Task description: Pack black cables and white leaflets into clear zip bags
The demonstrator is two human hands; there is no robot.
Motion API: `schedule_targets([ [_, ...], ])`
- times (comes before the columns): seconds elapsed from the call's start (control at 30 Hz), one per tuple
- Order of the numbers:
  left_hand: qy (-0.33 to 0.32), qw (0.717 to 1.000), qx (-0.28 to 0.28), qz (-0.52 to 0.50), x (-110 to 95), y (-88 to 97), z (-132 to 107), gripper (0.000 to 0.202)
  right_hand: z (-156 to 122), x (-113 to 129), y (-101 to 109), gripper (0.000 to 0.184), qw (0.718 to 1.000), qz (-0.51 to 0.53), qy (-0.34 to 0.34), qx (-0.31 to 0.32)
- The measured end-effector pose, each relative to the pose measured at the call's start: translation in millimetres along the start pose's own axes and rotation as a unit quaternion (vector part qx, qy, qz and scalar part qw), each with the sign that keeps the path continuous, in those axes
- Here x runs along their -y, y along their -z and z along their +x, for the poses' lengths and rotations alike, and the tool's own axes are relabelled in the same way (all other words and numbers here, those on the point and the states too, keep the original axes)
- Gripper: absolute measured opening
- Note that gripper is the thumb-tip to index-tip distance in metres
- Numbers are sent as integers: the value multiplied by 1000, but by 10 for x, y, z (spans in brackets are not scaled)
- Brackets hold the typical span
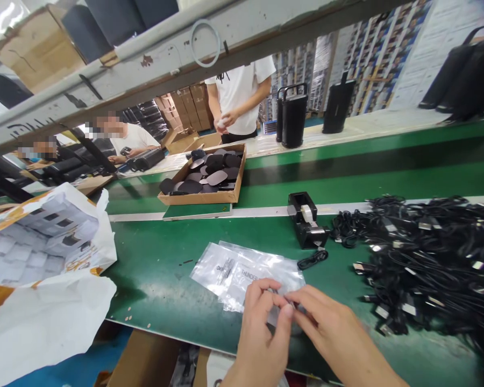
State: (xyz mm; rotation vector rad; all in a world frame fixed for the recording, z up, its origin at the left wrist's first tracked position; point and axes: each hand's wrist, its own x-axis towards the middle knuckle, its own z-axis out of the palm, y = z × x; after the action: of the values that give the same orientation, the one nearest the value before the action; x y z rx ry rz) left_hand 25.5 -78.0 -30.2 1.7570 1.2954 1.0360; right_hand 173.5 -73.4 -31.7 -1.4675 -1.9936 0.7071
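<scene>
My left hand [264,322] and my right hand [320,317] meet at the table's near side, fingertips pinched close together. Between them is the edge of a clear plastic bag [272,316], mostly covered by my fingers. Just beyond my hands, several clear printed plastic bags [229,274] lie overlapping and flat on the green table. A coiled black cable [312,259] rests by their right corner. Behind that cable stands a black tape dispenser [306,220] with a roll of white tape.
A large heap of black USB cables [423,263] covers the right side. An opened paper sack [84,236] of small white packets is at left. Further back sit a cardboard tray [201,199] of dark oval pieces and black speakers [292,118]. Co-workers [242,99] are across the table.
</scene>
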Motion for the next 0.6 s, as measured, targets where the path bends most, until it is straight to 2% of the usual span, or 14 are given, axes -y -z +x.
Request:
schedule_targets([
  [0.07, -9, 1000, -22, -15, -71, 20, 52, 15, 76, 118, 59, 26, 999, 24, -3, 24],
  [0.17, -3, 998, -55, -43, -193, 134, 202, 16, 174, 287, 261, 37, 979, 129, -34, 154],
  [0.23, 4, 994, -79, -69, -269, 240, 312, 17, 261, 379, 426, 36, 962, 173, -33, 210],
  [0.33, 13, 988, -105, -114, -317, 380, 441, 23, 455, 505, 647, 16, 975, 113, 49, 186],
  [0.4, 10, 980, -116, -159, -285, 445, 501, 27, 599, 602, 773, 15, 979, 60, 87, 172],
  [0.47, -5, 970, -94, -222, -217, 487, 551, 38, 712, 710, 897, 21, 975, 59, 99, 189],
  [0.5, -9, 964, -62, -258, -180, 499, 573, 49, 748, 763, 957, 22, 971, 76, 104, 201],
  [0.6, 33, 932, 80, -351, -114, 492, 607, 77, 781, 878, 1119, 23, 958, 122, 117, 230],
])
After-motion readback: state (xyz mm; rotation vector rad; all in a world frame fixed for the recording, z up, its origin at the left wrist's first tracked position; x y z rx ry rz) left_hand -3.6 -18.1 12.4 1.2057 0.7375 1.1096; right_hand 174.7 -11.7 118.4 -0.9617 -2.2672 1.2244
